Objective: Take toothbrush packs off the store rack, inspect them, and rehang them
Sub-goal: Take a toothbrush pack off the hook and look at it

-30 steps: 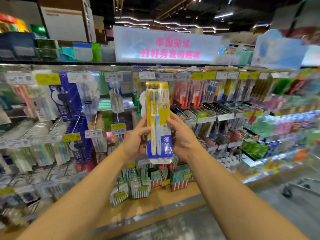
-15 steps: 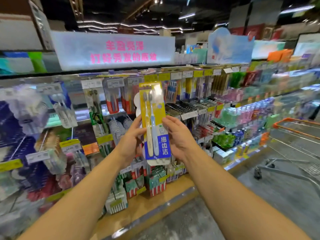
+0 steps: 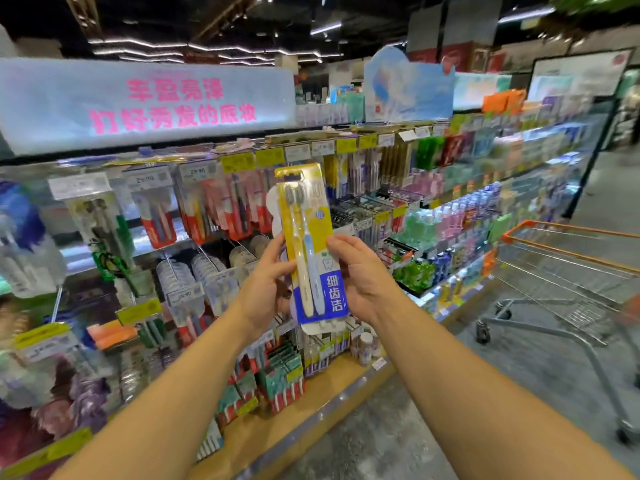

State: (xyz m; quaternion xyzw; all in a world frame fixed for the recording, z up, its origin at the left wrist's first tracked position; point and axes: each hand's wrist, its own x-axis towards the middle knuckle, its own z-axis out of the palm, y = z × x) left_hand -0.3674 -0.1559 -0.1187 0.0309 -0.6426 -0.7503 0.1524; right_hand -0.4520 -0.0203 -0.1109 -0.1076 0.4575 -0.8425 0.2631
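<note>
A yellow and blue toothbrush pack (image 3: 308, 216) with two brushes, one yellow and one pale blue, is held upright in front of the store rack (image 3: 194, 258). My left hand (image 3: 265, 292) grips its left edge. On the other edge, my right hand (image 3: 360, 275) holds it at mid height. The pack leans slightly to the left at the top. It hangs on no hook. Other toothbrush packs (image 3: 228, 206) hang on pegs behind it.
Yellow and white price tags (image 3: 239, 162) line the rack's rails. A lit sign with pink characters (image 3: 149, 102) tops the rack. Mouthwash bottles (image 3: 419, 268) fill shelves to the right. An orange-rimmed shopping cart (image 3: 568, 278) stands on the grey floor at right.
The view has swung to the right along the rack, bringing the shopping cart fully into sight. Both hands keep hold of the pack, which now tilts a little more.
</note>
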